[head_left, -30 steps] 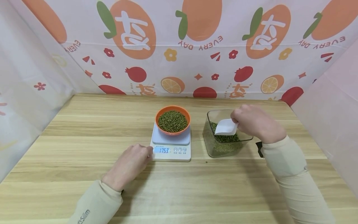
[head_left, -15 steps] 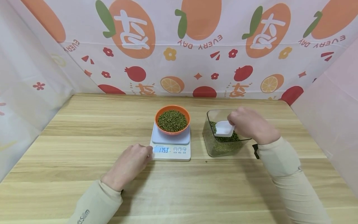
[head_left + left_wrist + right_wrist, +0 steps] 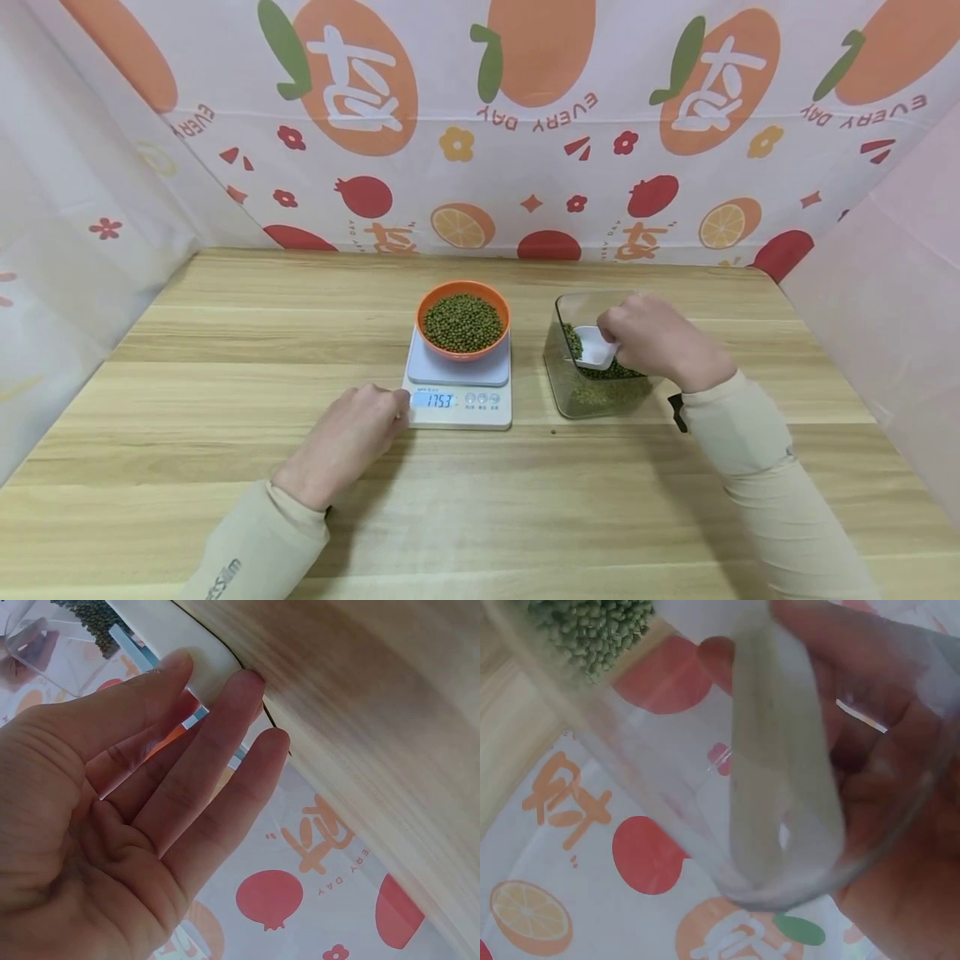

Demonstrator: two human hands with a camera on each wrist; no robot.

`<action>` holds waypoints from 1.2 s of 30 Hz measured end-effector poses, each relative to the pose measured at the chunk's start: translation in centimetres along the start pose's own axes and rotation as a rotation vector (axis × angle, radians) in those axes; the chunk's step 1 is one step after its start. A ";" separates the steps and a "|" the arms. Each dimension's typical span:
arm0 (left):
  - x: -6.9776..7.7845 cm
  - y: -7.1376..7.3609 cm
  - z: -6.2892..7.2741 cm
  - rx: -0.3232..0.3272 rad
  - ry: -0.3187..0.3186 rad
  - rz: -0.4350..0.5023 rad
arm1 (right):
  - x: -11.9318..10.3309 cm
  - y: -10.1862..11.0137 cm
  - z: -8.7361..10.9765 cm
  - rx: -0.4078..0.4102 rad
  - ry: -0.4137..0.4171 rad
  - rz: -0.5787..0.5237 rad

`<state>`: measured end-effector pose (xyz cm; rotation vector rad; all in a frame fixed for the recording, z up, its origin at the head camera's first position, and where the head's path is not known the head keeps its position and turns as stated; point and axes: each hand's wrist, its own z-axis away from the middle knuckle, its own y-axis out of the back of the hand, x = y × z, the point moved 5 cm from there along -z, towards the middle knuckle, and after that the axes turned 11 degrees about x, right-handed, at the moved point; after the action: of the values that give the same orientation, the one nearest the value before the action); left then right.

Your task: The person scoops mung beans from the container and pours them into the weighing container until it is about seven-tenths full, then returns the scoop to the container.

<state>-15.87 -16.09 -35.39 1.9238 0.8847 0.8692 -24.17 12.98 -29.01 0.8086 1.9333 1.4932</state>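
My left hand (image 3: 352,442) is at the near left corner of a white kitchen scale (image 3: 495,418), which reads 175.3. In the left wrist view, the thumb and fingertips hold the scale's edge (image 3: 214,664). An orange bowl (image 3: 427,292) of green mung beans (image 3: 463,323) sits on the scale's platform. My right hand (image 3: 663,343) grips a white scoop (image 3: 595,348) by its handle, inside a clear container (image 3: 552,367) partly filled with mung beans (image 3: 600,392). Through the clear wall, the right wrist view shows the scoop's handle (image 3: 780,772) against the hand. Its front edge is down at the beans.
A single loose bean (image 3: 553,432) lies on the wooden table (image 3: 480,517) in front of the container. A fruit-printed cloth (image 3: 525,183) hangs behind the table, with pale cloth at both sides.
My right hand has moved left and slightly down, carrying the scoop deeper into the container towards the beans. The left hand, scale and bowl have stayed put; the reading is the same.
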 end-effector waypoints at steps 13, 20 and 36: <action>-0.1 0.0 0.1 0.011 0.003 0.000 | 0.2 -1.0 0.0 -0.019 -0.022 -0.059; -0.1 -0.1 0.0 -0.008 0.017 -0.004 | 0.2 -1.1 0.2 -0.009 0.002 -0.069; -0.1 -0.1 -0.1 -0.011 0.005 -0.002 | 0.6 0.0 0.4 -0.007 0.009 -0.112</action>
<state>-15.97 -16.07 -35.45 1.9117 0.8826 0.8771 -24.27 13.66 -29.12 0.6802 1.9458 1.4387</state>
